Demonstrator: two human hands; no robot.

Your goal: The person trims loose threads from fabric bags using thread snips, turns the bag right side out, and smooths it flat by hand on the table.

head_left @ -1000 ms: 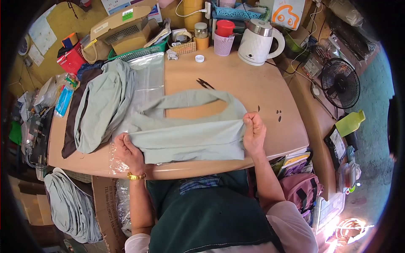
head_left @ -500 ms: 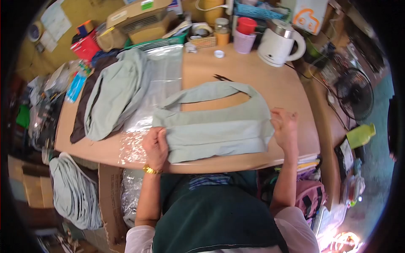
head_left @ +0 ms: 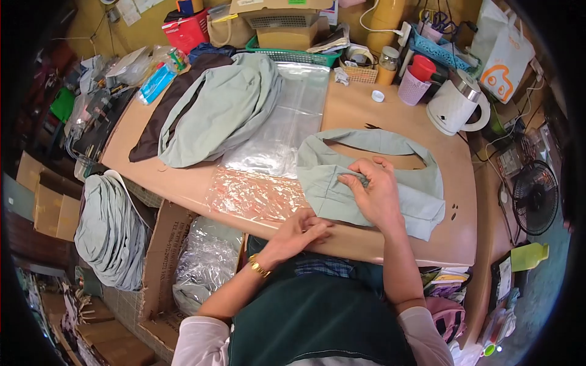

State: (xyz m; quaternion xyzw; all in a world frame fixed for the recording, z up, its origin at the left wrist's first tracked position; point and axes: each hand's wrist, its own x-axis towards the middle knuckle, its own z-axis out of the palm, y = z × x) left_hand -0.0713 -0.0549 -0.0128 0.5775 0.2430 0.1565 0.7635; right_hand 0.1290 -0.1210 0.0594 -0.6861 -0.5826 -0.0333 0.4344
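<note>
A pale grey-green fabric piece with a wide strap-like loop (head_left: pixel 390 141) lies near the right front of the tan table. My right hand (head_left: pixel 375 194) is over its middle, thumb and fingers pinched on the creased cloth. At the table's front edge, my left hand (head_left: pixel 300 235) rests just below the cloth's lower left corner, its fingers loosely curled and apart. To the left, a clear plastic sheet (head_left: pixel 290 119) runs across the table, its crinkled end close to my left hand. Scissors (head_left: pixel 371 126) show partly at the far side of the loop.
More grey-green cloth (head_left: pixel 223 116) lies at left over dark brown fabric (head_left: pixel 152 137). A white kettle (head_left: pixel 452 107), a pink cup (head_left: pixel 412 90) and a basket (head_left: pixel 360 72) stand at the back. Below left are a cardboard box (head_left: pixel 168 250) and stacked cloth (head_left: pixel 110 232). A fan (head_left: pixel 535 198) stands at right.
The view has swung left. My right hand has left the cloth's right edge and moved onto its middle. My left hand has come off its left side to the table edge; the cloth is turned and creased.
</note>
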